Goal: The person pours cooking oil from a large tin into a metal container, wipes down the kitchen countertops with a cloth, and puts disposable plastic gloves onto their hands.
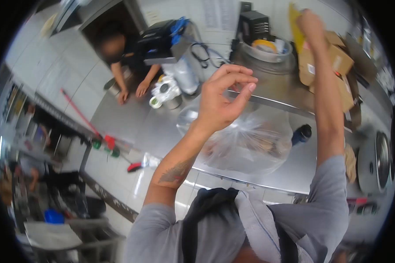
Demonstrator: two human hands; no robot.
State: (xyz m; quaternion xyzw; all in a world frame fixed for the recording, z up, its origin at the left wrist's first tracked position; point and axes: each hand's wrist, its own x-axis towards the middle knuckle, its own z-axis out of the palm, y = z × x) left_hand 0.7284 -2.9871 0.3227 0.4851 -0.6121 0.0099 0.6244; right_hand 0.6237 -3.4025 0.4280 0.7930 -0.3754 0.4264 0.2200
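My left hand point(226, 94) hovers over a clear plastic bag point(250, 142), apart from it. Its fingers are loosely curled, the thumb close to the fingertips, with nothing visible between them. The bag lies bunched on the steel counter point(162, 136), its contents blurred behind the plastic. At the back right my right hand point(312, 28) is raised, closed at the edge of a flat yellow sheet-like thing point(296, 28) in front of the wall. Blur hides exactly what that thing is. Below this hand are cardboard boxes point(338, 61).
A dark bottle point(301, 134) stands right of the bag. On the raised shelf sits a clear tub point(267, 50) with a yellow roll. A black machine point(162, 39) stands at the back left, near another person's hands point(134, 92). A rice cooker point(374, 162) is at far right.
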